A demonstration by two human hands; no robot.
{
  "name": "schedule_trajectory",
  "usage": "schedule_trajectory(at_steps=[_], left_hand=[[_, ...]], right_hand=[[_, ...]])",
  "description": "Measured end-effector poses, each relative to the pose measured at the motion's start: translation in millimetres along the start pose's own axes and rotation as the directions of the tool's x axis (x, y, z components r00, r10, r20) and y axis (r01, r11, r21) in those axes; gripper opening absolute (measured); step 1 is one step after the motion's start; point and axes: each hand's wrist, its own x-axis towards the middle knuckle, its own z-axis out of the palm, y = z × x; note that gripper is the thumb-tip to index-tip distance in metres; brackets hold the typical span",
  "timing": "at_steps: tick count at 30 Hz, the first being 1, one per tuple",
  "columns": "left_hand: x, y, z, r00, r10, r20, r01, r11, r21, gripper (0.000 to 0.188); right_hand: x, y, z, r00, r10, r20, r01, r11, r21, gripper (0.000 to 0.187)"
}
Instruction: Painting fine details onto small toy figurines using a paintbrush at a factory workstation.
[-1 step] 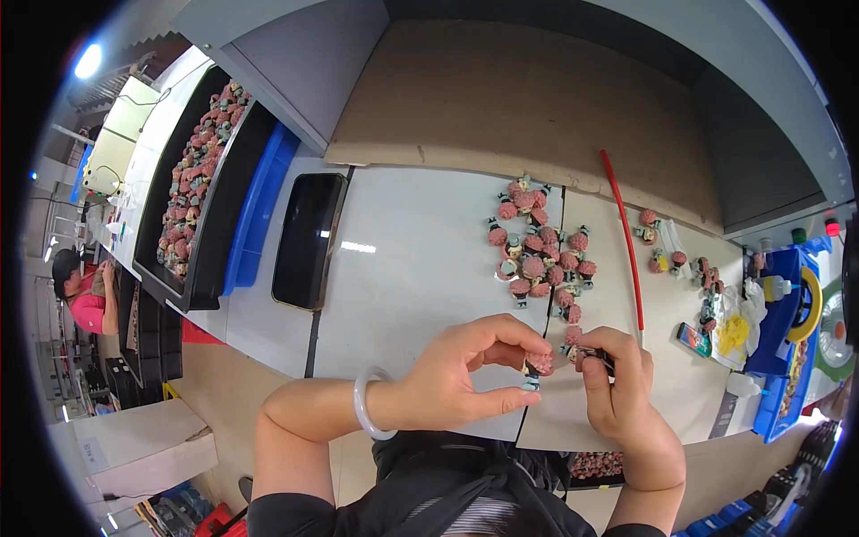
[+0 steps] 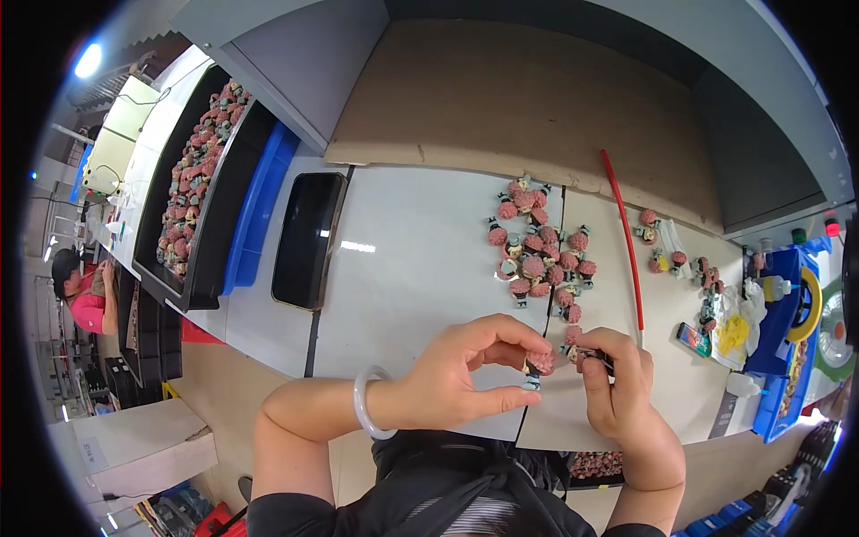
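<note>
Between the thumb and fingertips of my left hand (image 2: pixel 465 371) is a small figurine (image 2: pixel 540 365) with a bumpy pink head and a blue-grey base. A pale ring bangle circles that wrist. My right hand (image 2: pixel 620 380) is closed just to its right, pinching a small, slim dark tool (image 2: pixel 598 360) mostly covered by the fingers, so its exact kind is unclear. The tool's end points toward the figurine; whether they touch I cannot tell. Beyond both hands lies a cluster of similar pink-headed figurines (image 2: pixel 533 266), one of them close to my right fingertips.
A black phone (image 2: pixel 309 242) lies left on the white table (image 2: pixel 403 268). Farther left is a black tray (image 2: pixel 210 259) heaped with figurines, beside a blue bin (image 2: pixel 259 219). A red rod (image 2: pixel 624 237), loose figurines and a blue box (image 2: pixel 778 327) are at right. A co-worker (image 2: pixel 85 295) sits far left.
</note>
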Motion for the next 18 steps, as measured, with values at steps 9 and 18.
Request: schedule_trajectory(at_steps=[9,18], left_hand=[[1,-2,4,0.999,-0.037,-0.027,0.034,0.995,-0.091,0.040],[1,-7,4,1.000,0.004,-0.024,-0.006,0.996,-0.092,0.039]], right_hand=[[-1,-11,0,0.991,-0.011,0.130,0.028,0.991,-0.132,0.023],[-1,-13,2,0.988,0.066,0.141,-0.044,0.987,-0.153,0.036]])
